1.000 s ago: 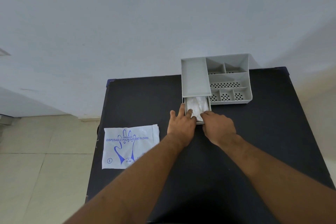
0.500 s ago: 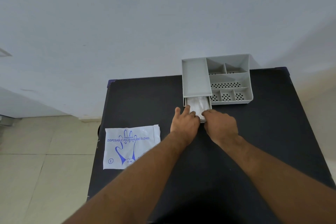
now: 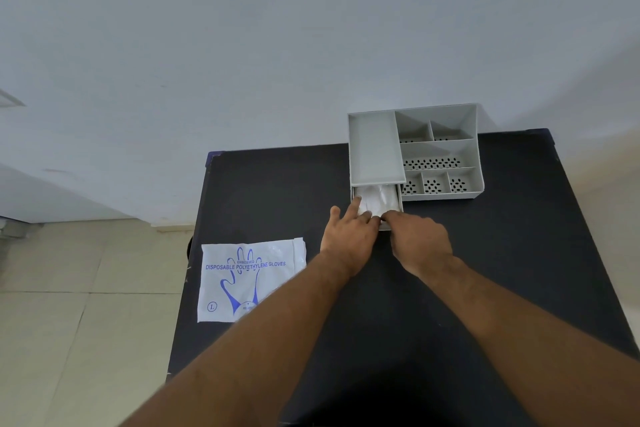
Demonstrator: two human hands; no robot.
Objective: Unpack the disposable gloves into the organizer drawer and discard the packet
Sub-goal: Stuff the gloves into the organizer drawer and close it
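A grey organizer (image 3: 377,149) stands at the far side of the black table (image 3: 277,191). Its drawer (image 3: 401,200) sticks out a short way towards me, with crumpled white disposable gloves (image 3: 379,196) inside. My left hand (image 3: 348,241) is at the drawer's front, its index finger stretched onto the gloves. My right hand (image 3: 420,243) touches the drawer's front edge with curled fingers. The flat white glove packet (image 3: 242,279), printed in blue, lies at the table's left edge, away from both hands.
The organizer's right half has several open compartments (image 3: 440,152) with perforated floors. A pale wall rises just behind the table. Beige floor tiles (image 3: 69,305) lie to the left, beyond the table edge beside the packet.
The drawer has slid a little further into the organizer, and less of the gloves shows. Both hands have stayed at its front.
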